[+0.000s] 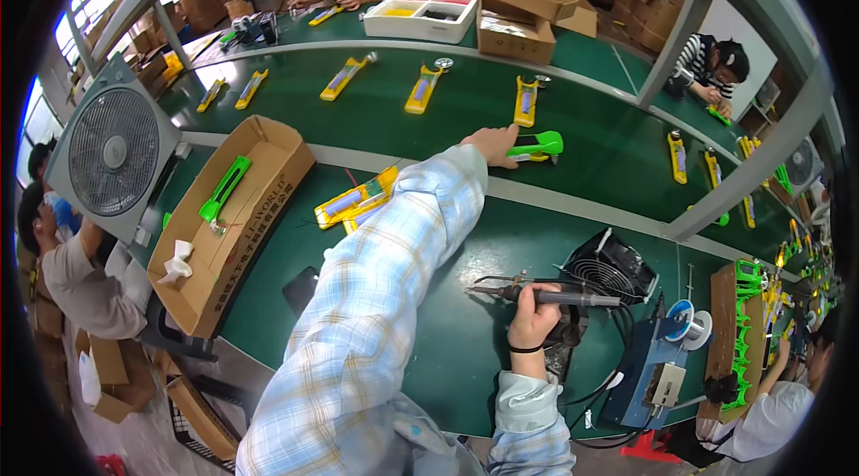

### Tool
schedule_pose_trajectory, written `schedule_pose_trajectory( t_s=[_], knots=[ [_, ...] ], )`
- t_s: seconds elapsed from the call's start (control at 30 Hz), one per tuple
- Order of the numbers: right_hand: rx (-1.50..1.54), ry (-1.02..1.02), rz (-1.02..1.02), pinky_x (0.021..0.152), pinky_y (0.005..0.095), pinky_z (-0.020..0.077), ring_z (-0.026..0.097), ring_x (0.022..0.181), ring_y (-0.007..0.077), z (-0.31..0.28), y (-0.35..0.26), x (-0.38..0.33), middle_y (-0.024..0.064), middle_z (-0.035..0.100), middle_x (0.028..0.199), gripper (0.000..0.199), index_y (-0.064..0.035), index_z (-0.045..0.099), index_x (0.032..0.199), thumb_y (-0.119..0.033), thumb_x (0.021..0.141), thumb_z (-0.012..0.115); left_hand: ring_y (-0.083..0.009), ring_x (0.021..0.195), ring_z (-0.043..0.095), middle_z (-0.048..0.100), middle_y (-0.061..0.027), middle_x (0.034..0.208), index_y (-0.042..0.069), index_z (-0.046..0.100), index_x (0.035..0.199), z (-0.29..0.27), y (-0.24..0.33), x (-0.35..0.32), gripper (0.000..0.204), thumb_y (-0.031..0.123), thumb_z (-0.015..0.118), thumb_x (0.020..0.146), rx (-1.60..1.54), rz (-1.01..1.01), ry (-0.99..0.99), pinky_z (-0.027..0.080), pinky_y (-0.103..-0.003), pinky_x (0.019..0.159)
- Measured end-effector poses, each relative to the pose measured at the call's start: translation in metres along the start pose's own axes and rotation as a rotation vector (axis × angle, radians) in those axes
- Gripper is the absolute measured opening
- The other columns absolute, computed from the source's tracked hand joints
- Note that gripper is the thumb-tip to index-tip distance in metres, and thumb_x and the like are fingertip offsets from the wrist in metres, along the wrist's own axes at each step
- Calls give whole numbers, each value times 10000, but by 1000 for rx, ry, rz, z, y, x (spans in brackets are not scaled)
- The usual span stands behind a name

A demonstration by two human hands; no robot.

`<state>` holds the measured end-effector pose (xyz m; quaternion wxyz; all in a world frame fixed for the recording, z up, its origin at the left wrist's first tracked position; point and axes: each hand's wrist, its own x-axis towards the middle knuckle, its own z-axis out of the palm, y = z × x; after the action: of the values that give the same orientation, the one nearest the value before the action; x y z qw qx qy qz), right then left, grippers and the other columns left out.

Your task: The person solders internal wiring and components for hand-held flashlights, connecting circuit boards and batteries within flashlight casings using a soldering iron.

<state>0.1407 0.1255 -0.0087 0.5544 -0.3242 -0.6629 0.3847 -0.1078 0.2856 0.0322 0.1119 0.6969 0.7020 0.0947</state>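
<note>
My left hand point(492, 145) reaches to the near side of the green conveyor surface, its thumb and fingers closed around the left end of a green-and-yellow plastic casing point(540, 146). My right hand point(534, 322) grips a soldering iron point(586, 299) by its dark handle, the tip pointing left above the green worktop. Left of my reaching arm, a few yellow casings point(349, 203) with wires lie heaped on the worktop, partly hidden by the sleeve. Beyond the left hand, another yellow casing point(526, 100) with a silver round part lies on the conveyor.
A cardboard box point(259, 252) holding a green casing stands at left beside a large fan point(114, 152). Right of the iron are a small black fan point(613, 266), a blue soldering station point(640, 378) and a solder spool point(689, 326). A metal post point(761, 149) crosses at right. Co-workers sit around.
</note>
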Motion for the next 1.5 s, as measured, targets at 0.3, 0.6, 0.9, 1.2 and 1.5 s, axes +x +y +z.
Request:
schedule_pose_trajectory(
  t_s=[0.3,0.6,0.9,1.2,1.5],
  knots=[
    [38,46,-64,546,293,397,495,577,208,8,5,3,97,496,674,148,0,502,724,-144,758,514,-250,647,557,559,-147,664,11,577,775,-106,25,-202,334,340,543,732,-113,-287,342,420,-351,569],
    [191,3,99,643,265,386,460,665,164,3,15,-8,80,471,731,117,28,474,761,-87,776,484,-248,918,446,509,-103,906,41,520,969,12,-20,-241,441,295,649,633,229,-168,476,313,-377,809],
    [235,27,124,663,247,379,447,697,137,-1,19,-12,65,456,769,90,23,460,794,-64,784,478,-274,997,366,429,-102,1027,100,579,895,12,1,-250,400,240,706,543,202,-188,538,271,-406,859],
    [531,139,-134,612,301,390,428,693,179,-13,-47,3,94,428,739,254,-5,418,773,-232,687,492,-179,790,515,533,-23,802,140,567,933,38,72,-295,429,273,704,548,-35,64,309,292,-378,860],
    [442,235,-51,647,271,365,421,695,168,-10,-29,-4,81,427,740,218,-13,415,795,-193,696,489,-214,842,534,580,-60,926,65,542,935,40,77,-297,358,244,672,654,-716,-185,656,318,-380,868]
  ],
)
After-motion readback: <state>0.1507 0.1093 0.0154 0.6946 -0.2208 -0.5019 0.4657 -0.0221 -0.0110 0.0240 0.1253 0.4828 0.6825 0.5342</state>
